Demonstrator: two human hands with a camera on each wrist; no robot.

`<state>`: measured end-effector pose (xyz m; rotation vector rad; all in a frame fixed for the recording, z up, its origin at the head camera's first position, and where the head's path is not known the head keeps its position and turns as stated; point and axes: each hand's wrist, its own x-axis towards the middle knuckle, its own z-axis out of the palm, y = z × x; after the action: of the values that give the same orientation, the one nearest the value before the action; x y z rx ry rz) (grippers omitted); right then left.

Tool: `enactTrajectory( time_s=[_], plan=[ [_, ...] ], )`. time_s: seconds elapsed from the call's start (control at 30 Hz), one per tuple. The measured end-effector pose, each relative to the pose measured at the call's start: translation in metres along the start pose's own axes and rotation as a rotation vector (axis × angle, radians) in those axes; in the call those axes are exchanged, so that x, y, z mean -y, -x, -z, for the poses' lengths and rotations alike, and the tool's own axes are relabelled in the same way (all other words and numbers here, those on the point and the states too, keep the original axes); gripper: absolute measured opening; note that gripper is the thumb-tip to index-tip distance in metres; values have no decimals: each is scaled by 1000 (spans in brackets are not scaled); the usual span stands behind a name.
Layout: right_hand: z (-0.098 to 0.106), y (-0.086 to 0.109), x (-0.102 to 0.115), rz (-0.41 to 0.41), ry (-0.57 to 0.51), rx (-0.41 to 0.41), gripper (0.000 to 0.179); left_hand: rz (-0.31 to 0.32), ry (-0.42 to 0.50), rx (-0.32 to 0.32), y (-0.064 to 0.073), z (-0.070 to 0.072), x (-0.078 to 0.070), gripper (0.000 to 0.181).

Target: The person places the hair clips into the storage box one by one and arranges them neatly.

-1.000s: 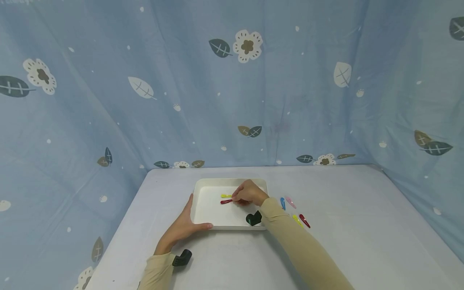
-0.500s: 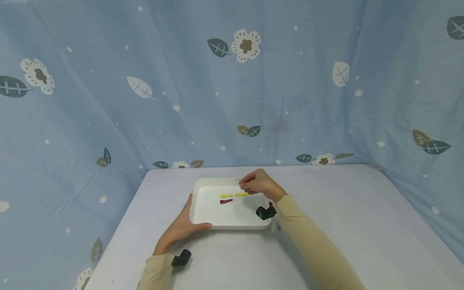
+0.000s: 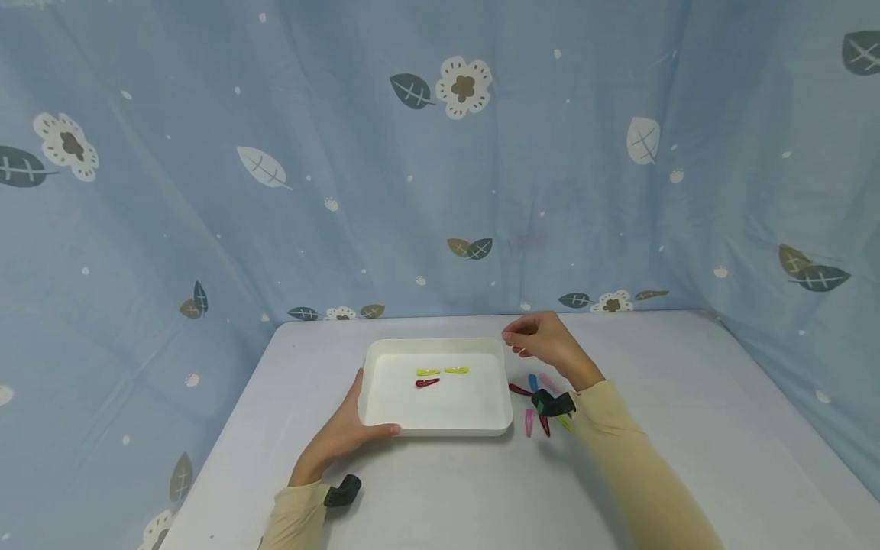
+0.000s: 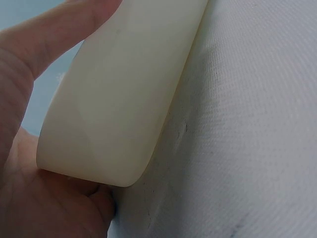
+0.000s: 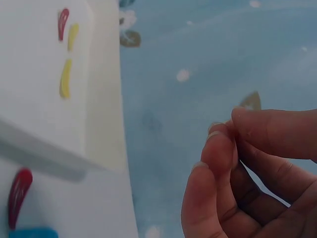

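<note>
A shallow white tray [image 3: 447, 412] lies on the table, holding two yellow snap hair clips [image 3: 456, 370] end to end and a dark red hair clip [image 3: 427, 383] just in front of them. My left hand [image 3: 344, 431] spans the tray's near left corner, thumb along the front wall and fingers along the left side. Its thumb [image 4: 64, 29] lies at the upper rim in the left wrist view. Above the tray's far right corner hovers my right hand [image 3: 546, 340]. In the right wrist view its thumb meets the loosely bent fingers [image 5: 218, 153], and nothing shows between them.
Right of the tray, several loose hair clips lie on the white table [image 3: 440, 489]: a pink clip [image 3: 528, 422], a blue clip [image 3: 532, 382], a dark red clip [image 3: 520, 389] and others partly behind the right wrist. A blue patterned curtain [image 3: 344, 244] hangs behind the table.
My right hand has let go of a yellow hair clip in the tray, then risen and moved right, past the tray's edge. The left hand stays at its corner.
</note>
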<state>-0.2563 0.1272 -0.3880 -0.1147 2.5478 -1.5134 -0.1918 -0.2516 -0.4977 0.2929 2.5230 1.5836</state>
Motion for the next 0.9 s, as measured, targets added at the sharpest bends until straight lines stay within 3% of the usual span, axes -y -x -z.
enactTrajectory(
  time_s=[0.4, 0.9],
  plan=[
    [26, 29, -31, 17, 22, -134, 30, -34, -5, 9, 0, 0, -1, 134],
    [23, 44, -70, -83, 59, -196, 29, -8, -18, 3, 1, 0, -3, 135]
  ],
)
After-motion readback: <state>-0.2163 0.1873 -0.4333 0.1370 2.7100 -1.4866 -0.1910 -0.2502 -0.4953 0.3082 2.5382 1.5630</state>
